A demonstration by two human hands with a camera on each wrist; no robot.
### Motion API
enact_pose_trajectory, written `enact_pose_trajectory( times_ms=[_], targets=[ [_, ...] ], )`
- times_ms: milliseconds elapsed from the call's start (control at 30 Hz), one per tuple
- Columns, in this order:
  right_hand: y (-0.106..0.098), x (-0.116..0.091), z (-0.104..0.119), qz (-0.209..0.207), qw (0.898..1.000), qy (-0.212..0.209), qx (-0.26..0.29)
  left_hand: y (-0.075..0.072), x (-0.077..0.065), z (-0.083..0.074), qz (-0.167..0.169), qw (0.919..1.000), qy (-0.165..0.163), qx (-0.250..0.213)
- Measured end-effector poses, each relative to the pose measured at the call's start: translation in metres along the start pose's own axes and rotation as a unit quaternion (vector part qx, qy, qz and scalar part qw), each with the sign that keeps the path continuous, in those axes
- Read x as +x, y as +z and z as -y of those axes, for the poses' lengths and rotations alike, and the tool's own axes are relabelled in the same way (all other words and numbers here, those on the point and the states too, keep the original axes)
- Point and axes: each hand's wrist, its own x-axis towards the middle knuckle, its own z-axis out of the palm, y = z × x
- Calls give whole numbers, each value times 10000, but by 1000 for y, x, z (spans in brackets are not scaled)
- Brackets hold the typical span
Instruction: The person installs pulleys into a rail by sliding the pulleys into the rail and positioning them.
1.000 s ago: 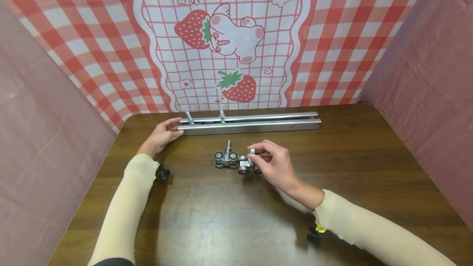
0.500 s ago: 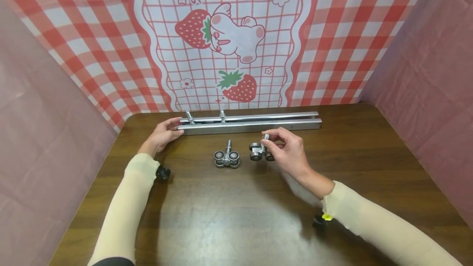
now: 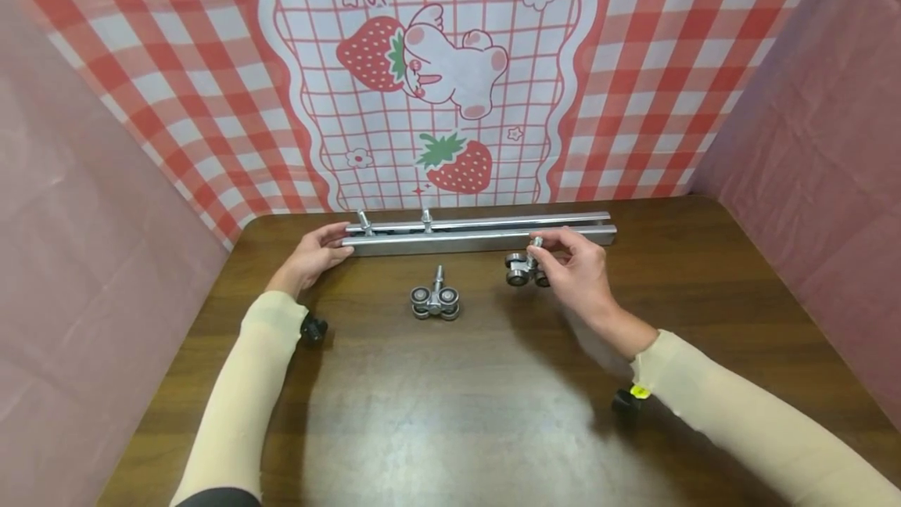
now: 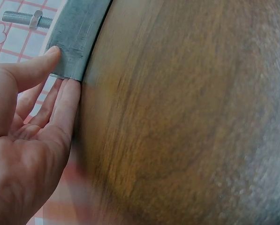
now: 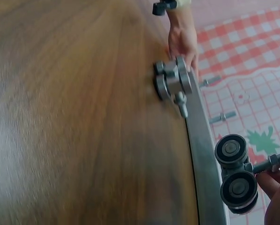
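My left hand [image 3: 314, 258] holds the left end of a long metal track [image 3: 486, 242], thumb against its near side and fingers at its end. Two threaded bolts [image 3: 426, 219] stick up from the track's slot. Between thumb and fingers, my right hand [image 3: 579, 268] pinches the bolt of a trolley roller [image 3: 518, 271], its wheels hanging below. In the right wrist view this held roller [image 5: 236, 187] overlaps the track, and only part of the hand shows. A second trolley roller [image 3: 435, 302] sits on the table in front of the track, bolt pointing up.
The brown wooden table [image 3: 450, 413] ends at the back against a red checked strawberry cloth [image 3: 457, 100]. Pink cloth [image 3: 809, 139] hangs at both sides. A small black device [image 3: 314, 329] is fixed at each wrist.
My right hand has lifted its trolley roller from beside the other one and carried it right and back, towards the track. The left hand stays at the track's end.
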Motion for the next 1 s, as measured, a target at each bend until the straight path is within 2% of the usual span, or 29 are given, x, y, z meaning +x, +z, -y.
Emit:
enact_pose_trajectory(
  times_ms=[267,567,1000],
  targets=[
    [-14,10,-7,-96,9993,-29,-359,1,0,0,29,10000,36,24],
    [-27,22,-11,-325,9981,270,-448,1,0,0,55,10000,43,0],
    [-47,46,-26,-706,9951,288,-634,0,1,1,20,10000,76,13]
  ],
)
